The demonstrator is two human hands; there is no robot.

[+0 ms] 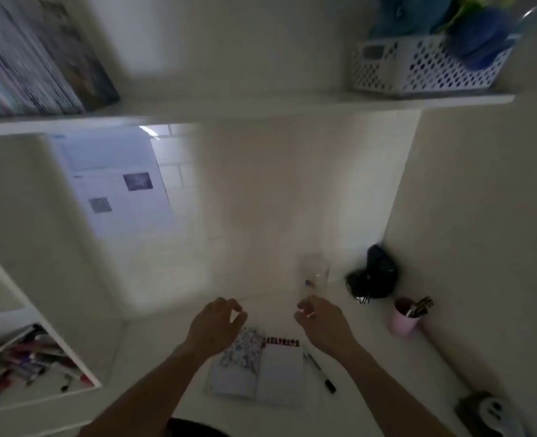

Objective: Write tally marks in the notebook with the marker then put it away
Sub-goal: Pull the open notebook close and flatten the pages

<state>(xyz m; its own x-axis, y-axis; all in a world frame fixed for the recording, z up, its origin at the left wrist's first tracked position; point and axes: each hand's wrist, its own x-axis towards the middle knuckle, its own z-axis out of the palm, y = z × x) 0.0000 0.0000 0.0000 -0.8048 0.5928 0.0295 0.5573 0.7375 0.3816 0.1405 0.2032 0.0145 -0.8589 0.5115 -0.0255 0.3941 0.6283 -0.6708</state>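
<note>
A small notebook (276,370) lies open on the white desk, its patterned cover folded to the left and a blank page on the right. A marker (320,372) with a black cap lies on the desk just right of the notebook. My left hand (216,323) hovers above the notebook's top left with fingers apart, holding nothing. My right hand (320,320) hangs above the notebook's top right, fingers loosely curled, empty, just above the marker's far end. The frame is blurred.
A clear cup (316,274) stands behind my right hand. A black bundle (374,275) sits in the corner, a pink cup of brushes (407,316) near it. A white bin of markers (30,364) is at left. A shelf (260,105) overhead carries books and a basket.
</note>
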